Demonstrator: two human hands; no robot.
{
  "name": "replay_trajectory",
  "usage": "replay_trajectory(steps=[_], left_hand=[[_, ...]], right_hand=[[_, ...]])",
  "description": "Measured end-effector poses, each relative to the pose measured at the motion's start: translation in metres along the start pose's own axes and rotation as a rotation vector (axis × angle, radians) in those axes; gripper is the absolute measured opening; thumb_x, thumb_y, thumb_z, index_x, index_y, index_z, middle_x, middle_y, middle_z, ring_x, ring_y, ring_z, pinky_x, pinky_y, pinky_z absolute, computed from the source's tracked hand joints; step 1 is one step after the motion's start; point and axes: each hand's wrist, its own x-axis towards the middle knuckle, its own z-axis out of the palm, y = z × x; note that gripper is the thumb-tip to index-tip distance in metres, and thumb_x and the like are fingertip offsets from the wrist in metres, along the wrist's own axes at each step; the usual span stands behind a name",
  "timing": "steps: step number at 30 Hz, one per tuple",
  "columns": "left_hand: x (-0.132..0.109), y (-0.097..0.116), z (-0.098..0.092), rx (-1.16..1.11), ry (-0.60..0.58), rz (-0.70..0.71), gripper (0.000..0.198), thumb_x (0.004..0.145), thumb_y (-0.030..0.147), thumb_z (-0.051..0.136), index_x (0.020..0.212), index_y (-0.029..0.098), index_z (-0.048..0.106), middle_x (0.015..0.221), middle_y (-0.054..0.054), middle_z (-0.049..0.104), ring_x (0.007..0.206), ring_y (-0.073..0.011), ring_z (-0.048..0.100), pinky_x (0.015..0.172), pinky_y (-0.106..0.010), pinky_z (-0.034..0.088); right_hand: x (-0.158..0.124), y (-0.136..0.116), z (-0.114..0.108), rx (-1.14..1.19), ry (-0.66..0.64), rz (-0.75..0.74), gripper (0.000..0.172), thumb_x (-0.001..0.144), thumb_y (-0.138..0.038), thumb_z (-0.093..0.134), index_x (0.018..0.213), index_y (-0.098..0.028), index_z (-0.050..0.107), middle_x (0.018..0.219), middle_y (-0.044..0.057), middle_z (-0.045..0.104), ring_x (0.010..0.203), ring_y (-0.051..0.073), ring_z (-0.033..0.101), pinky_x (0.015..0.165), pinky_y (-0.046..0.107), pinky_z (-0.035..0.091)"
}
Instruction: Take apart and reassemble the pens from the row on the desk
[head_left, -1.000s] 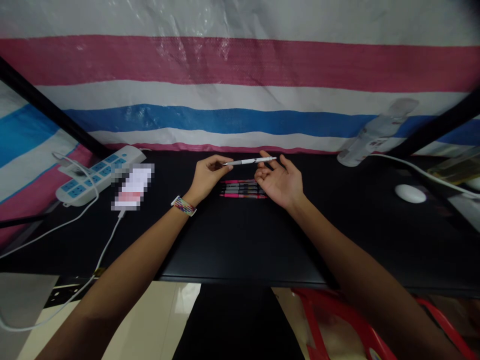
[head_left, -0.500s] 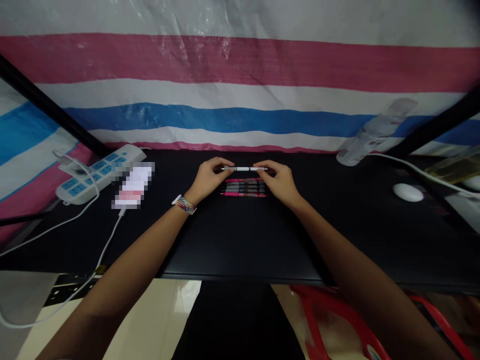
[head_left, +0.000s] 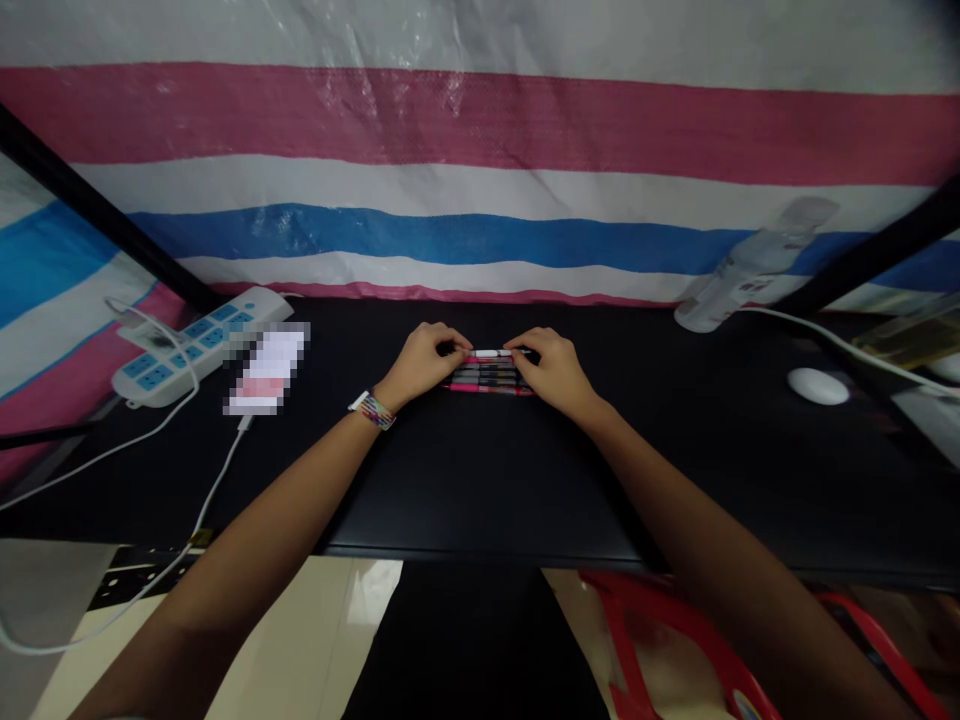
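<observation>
A white pen (head_left: 491, 353) lies crosswise between my hands, right at the far side of a row of pens. My left hand (head_left: 426, 362) pinches its left end between thumb and fingers. At the other end, my right hand (head_left: 555, 368) has its fingers closed on the pen. Below it, several pens (head_left: 487, 376) lie side by side on the black table (head_left: 480, 470), some pink and some grey and black. The fingers of both hands hide the tips of some of these pens. A patterned woven band (head_left: 373, 409) circles my left wrist.
To the left are a white power strip (head_left: 154, 375) with blue sockets and a blurred-out phone (head_left: 268, 368) on a white cable. A clear bottle (head_left: 712, 300) stands at the back right, near a white mouse (head_left: 817, 386). Striped sheeting (head_left: 480, 120) hangs behind; a red stool (head_left: 630, 640) is below.
Both hands have brought the white pen toward me, closing the gap to the row of pens. The row itself looks unmoved.
</observation>
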Motion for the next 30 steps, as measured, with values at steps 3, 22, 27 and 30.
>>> replay_trajectory(steps=[3,22,27,30], left_hand=[[0.000,0.001,0.000,0.024,-0.002,-0.012,0.014,0.088,0.016,0.076,0.089,0.027,0.086,0.096,-0.005,0.083,0.092,-0.0266,0.070,0.099,-0.048,0.050],[-0.004,0.030,0.028,-0.461,0.193,-0.192,0.016,0.104,0.027,0.065,0.096,0.022,0.079,0.101,-0.005,0.080,0.105,-0.0234,0.073,0.102,-0.039,0.056],[-0.004,0.031,0.027,-0.530,0.209,-0.223,0.015,0.100,0.024,0.066,0.089,0.022,0.077,0.100,-0.004,0.081,0.106,-0.0238,0.073,0.104,-0.040,0.056],[-0.003,0.032,0.026,-0.503,0.196,-0.227,0.015,0.099,0.022,0.066,0.089,0.022,0.077,0.100,-0.004,0.081,0.104,-0.0241,0.073,0.102,-0.040,0.057]], right_hand=[[-0.001,0.000,0.000,-0.047,-0.001,-0.007,0.022,0.093,-0.019,0.067,0.092,-0.030,0.086,0.100,0.008,0.081,0.102,0.034,0.068,0.100,0.056,0.051],[-0.004,-0.006,0.025,0.333,0.201,0.241,0.030,0.093,-0.022,0.062,0.111,-0.026,0.084,0.140,0.007,0.081,0.142,0.031,0.069,0.127,0.057,0.047],[-0.004,-0.006,0.024,0.340,0.169,0.251,0.030,0.090,-0.019,0.061,0.107,-0.026,0.085,0.139,0.007,0.081,0.141,0.032,0.070,0.126,0.058,0.047],[-0.003,-0.004,0.026,0.303,0.150,0.232,0.030,0.089,-0.019,0.062,0.106,-0.027,0.085,0.138,0.007,0.082,0.141,0.032,0.071,0.126,0.058,0.048]])
